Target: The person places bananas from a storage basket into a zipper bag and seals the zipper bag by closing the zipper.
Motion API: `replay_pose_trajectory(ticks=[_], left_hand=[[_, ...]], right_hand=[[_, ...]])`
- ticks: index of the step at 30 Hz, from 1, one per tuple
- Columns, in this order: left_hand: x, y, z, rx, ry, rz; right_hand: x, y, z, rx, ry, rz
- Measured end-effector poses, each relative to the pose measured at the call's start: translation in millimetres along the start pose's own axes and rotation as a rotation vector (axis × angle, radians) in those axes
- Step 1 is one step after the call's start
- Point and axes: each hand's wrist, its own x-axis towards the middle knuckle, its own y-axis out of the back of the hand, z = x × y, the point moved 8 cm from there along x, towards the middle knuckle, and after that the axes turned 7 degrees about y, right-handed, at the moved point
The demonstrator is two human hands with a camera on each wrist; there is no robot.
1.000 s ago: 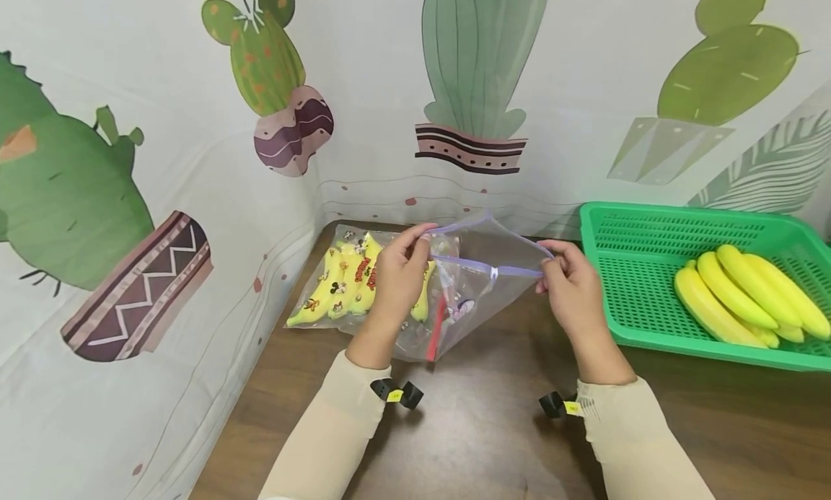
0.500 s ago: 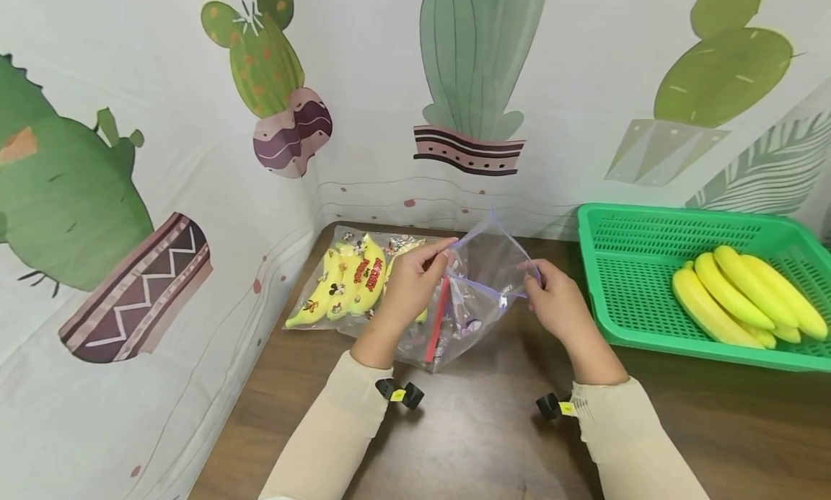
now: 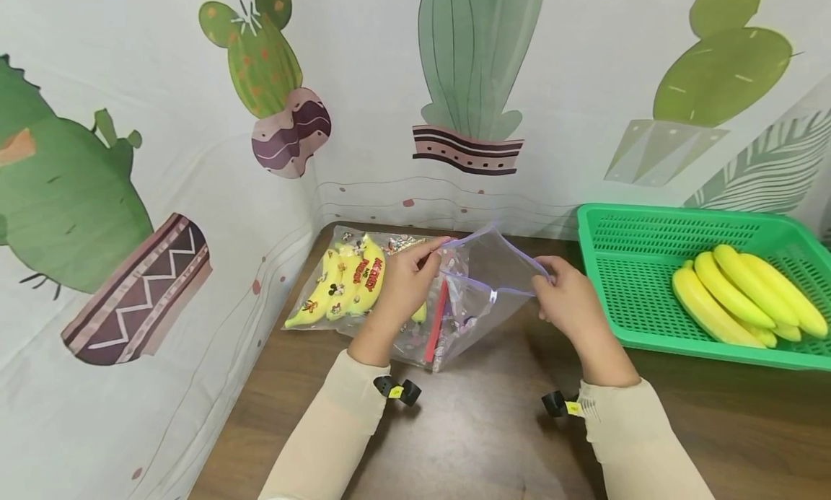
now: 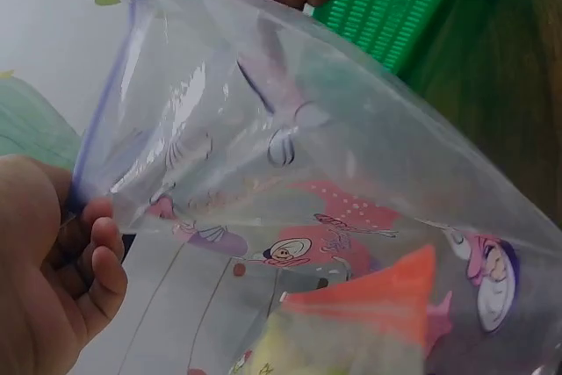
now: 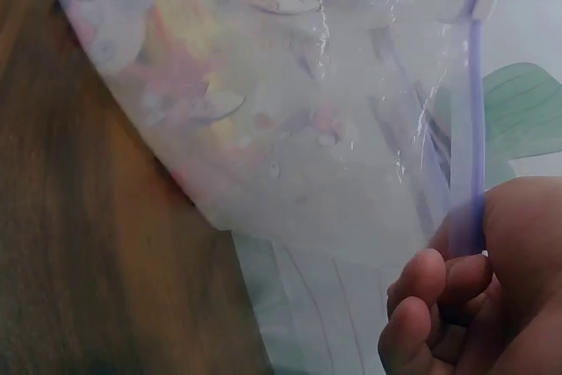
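Between the hands hangs a clear slider zip bag [image 3: 477, 323] with a purple-edged mouth and a white slider [image 3: 493, 296]. My left hand [image 3: 405, 287] pinches the left end of the mouth between thumb and fingers. At the opposite end, my right hand [image 3: 573, 298] grips the purple edge with curled fingers, as the right wrist view also shows. The mouth gapes as a diamond, and pink cartoon prints [image 4: 500, 278] mark the bag's sides in the left wrist view. Behind the left hand lies a filled clear bag of bananas [image 3: 370, 276] with a red zip strip [image 3: 438, 327], partly covered.
A green perforated basket [image 3: 636, 269] stands at the right, holding a bunch of several bananas [image 3: 746, 294]. Under everything is a brown wooden table [image 3: 480, 428]. A white cloth with cactus prints [image 3: 370, 89] rises along the back and left side.
Half a second ago the hands had come closer together and the mouth buckled. Since then the right hand has drawn outward to the right, and the mouth's near edge is straighter.
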Motion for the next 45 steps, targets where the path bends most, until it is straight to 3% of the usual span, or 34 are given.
replay_pose_trajectory(ticks=[5,11,18,22,27,33,36,41,45], left_hand=[[-3.2,-9.8,5.6,-0.012,-0.013,-0.075],[-5.1,-15.8,9.4,-0.007,-0.037,-0.078],[-7.0,-23.6,9.2,-0.102,-0.004,-0.126],[-6.0,-22.1,6.3,-0.094,0.014,-0.09],[-4.2,-17.4,0.1,-0.161,0.059,-0.027],[-5.9,-26.8,1.2,-0.281,0.07,-0.079],[-8.6,-32.3,4.3,-0.263,0.053,-0.099],[-11.1,-35.1,7.0,-0.208,0.029,-0.08],[-11.9,-37.5,6.5,-0.217,0.034,-0.094]], right_hand=[[0.2,4,-9,-0.012,0.065,0.055],[0.3,5,-16,-0.03,0.126,0.102],[-0.4,7,-18,-0.026,0.17,0.165],[-1.1,13,-18,-0.024,0.206,0.205],[-1.8,16,-15,-0.039,0.199,0.186],[0.6,15,-12,-0.027,0.207,0.159],[1.3,14,-12,-0.011,0.212,0.155],[1.3,11,-14,-0.006,0.22,0.144],[0.3,11,-17,0.022,0.232,0.15]])
